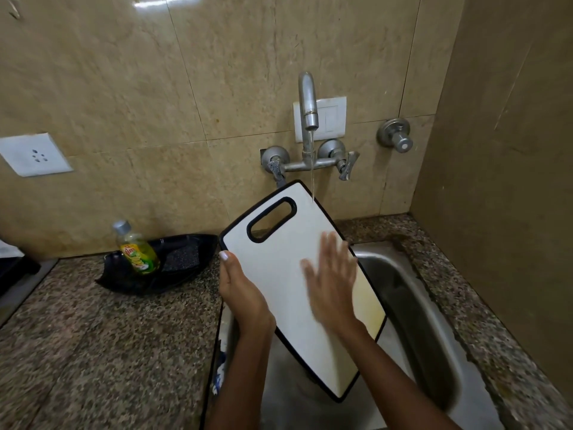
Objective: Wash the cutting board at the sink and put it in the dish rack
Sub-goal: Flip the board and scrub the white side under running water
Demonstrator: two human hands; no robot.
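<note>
Over the sink (434, 321) your left hand (238, 290) gripped the stiff, wet, likely slippery cutting board (279, 262) by its left edge while your right hand (331, 280) pressed flat, fingers spread

In front of me runs a speckled granite bench (93, 336) with a steel sink (434, 321) sunk into its right end, against the corner walls. On the bench, just left of the sink and close to the back wall, lies a black tray (173, 268). A green dish soap bottle (138, 249) stands in it, leaning.
</note>
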